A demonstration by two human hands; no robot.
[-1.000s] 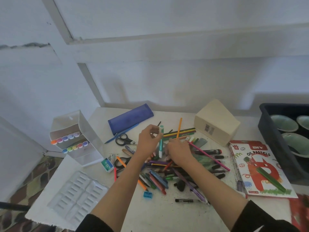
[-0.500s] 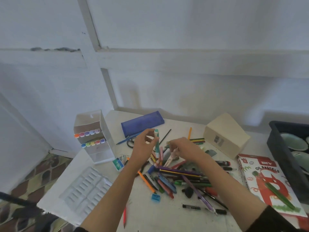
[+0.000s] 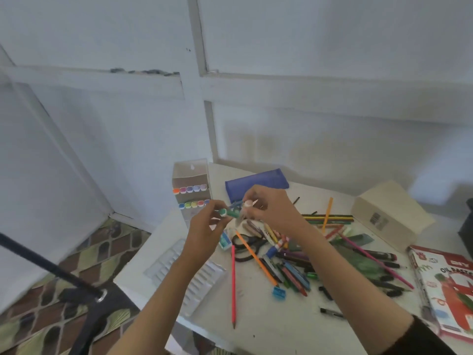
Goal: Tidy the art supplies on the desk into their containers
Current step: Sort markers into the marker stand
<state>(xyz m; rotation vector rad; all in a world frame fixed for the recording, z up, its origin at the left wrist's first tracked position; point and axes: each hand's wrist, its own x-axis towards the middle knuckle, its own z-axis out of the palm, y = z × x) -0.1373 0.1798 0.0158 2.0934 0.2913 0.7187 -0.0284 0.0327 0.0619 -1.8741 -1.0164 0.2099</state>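
My left hand (image 3: 204,231) grips a green-capped marker (image 3: 230,213), held level above the desk's left side. My right hand (image 3: 268,211) pinches a pink-tipped marker (image 3: 247,204) right beside it; the two markers nearly touch. Just behind them stands the clear marker case (image 3: 190,180) with two rows of coloured markers. A scattered pile of pencils and pens (image 3: 291,267) covers the middle of the white desk (image 3: 258,326). A blue pencil pouch (image 3: 256,181) lies at the back.
A clear ribbed tray (image 3: 189,280) lies at the desk's left front edge. Black scissors (image 3: 245,245), a blue sharpener (image 3: 279,293) and a red pencil (image 3: 233,283) lie near it. A cream box (image 3: 391,216) and an oil pastels box (image 3: 445,285) sit at the right.
Both hands have lifted off the pile and moved left toward the marker case. The green marker went from upright to level, and my right hand now pinches a pink marker. The view swung left.
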